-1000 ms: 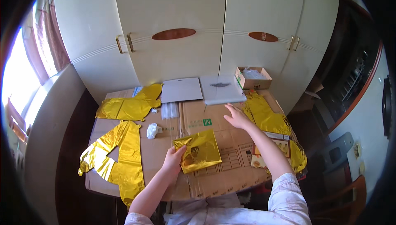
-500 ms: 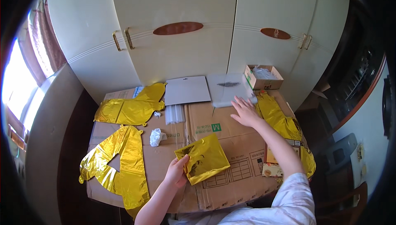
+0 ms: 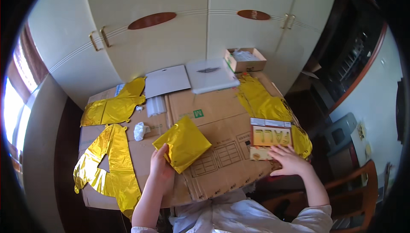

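My left hand (image 3: 159,164) pinches the left corner of a folded gold foil balloon (image 3: 185,143) above the cardboard. At the table's right front, my right hand (image 3: 289,160) lies with fingers spread, their tips on a flat card packet (image 3: 271,134) and a cream printed card (image 3: 259,153) below it. Whether it grips either one does not show; the fingers look stretched out. Flat gold foil balloons rest at the left, one letter-shaped with a hole (image 3: 121,169) and another (image 3: 109,111) behind it. A further gold foil piece (image 3: 267,102) lies beyond the packet.
Cardboard (image 3: 205,120) covers the table. Along its back are a pale grey card (image 3: 168,81), a clear plastic sleeve (image 3: 209,81) and a small box (image 3: 247,65) of white items. Clear straws (image 3: 156,106) and crumpled white tissue (image 3: 139,131) sit left of centre. A wooden chair (image 3: 367,186) stands at right.
My right hand has come back from the plastic sleeve to the cards at the front right. The left hand still holds the folded foil, now turned somewhat. The whole view has shifted rightward.
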Demonstrator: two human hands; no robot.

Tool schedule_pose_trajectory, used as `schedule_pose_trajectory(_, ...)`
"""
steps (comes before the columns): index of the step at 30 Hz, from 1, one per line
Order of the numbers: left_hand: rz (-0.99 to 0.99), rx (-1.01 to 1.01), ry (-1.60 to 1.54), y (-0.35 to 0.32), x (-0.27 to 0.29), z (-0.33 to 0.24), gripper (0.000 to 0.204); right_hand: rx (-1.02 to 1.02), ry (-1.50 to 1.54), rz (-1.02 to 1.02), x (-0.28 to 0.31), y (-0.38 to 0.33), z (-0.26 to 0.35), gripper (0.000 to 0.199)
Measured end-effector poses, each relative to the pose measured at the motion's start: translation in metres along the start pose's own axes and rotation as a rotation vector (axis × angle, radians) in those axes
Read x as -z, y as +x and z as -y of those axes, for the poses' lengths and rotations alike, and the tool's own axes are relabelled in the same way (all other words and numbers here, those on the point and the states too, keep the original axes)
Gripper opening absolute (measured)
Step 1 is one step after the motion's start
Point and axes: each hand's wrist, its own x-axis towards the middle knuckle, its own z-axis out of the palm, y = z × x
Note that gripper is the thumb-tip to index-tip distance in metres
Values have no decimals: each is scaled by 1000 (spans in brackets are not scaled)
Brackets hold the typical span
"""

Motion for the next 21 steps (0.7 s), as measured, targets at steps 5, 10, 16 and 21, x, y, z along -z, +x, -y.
schedule_pose_trajectory(5,-15,-82,-27,-35,-2,-5,30,125,-372,-508,-39,-1,63,51)
schedule_pose_trajectory(10,-2,-86,-127,-78,13,2,35,261,-206,-687,-48,-19,75,24)
schedule_pose_trajectory(16,74,-205,-339,-107,14,10,38,179,-195,-1247,44,-28,78,12)
schedule_pose_trajectory(21,82,-245,-372,-122,-4,13,40,136,743,-1251,56,13,102,8)
